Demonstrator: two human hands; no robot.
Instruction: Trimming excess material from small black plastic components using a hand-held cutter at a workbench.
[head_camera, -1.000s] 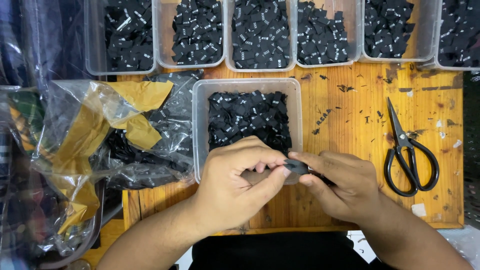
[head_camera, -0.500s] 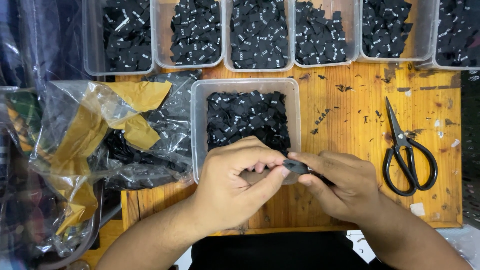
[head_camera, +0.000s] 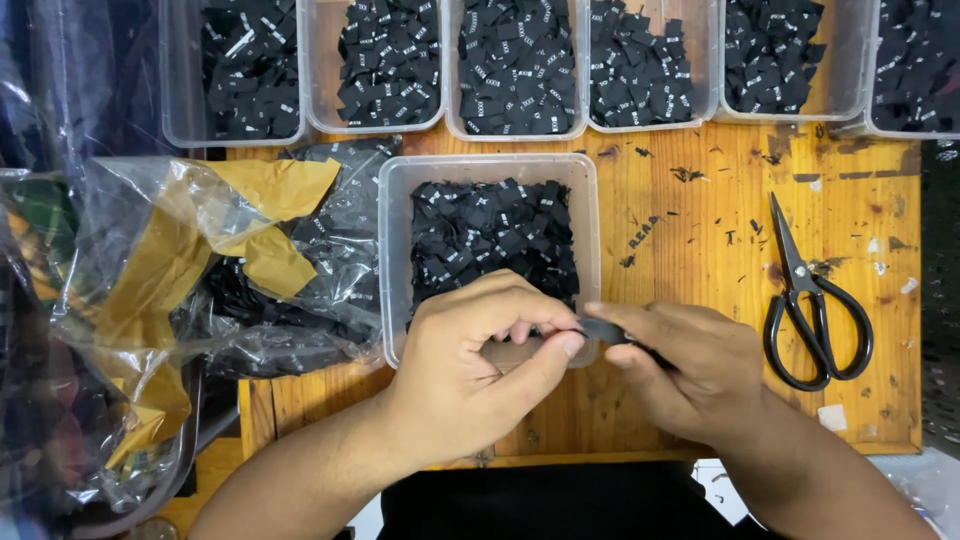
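Observation:
Both hands meet over the near edge of a clear plastic tub (head_camera: 395, 260) that is filled with small black fabric labels (head_camera: 490, 235). My left hand (head_camera: 470, 365) and my right hand (head_camera: 685, 365) pinch one small black label (head_camera: 600, 329) between thumbs and fingertips, just above the tub's front rim. The label is mostly hidden by the fingers.
Several clear tubs (head_camera: 515, 65) of black labels line the back of the wooden board (head_camera: 690, 210). Black scissors (head_camera: 812, 305) lie shut at the right. A crumpled clear plastic bag (head_camera: 200, 270) with brown tape and more black labels sits at the left.

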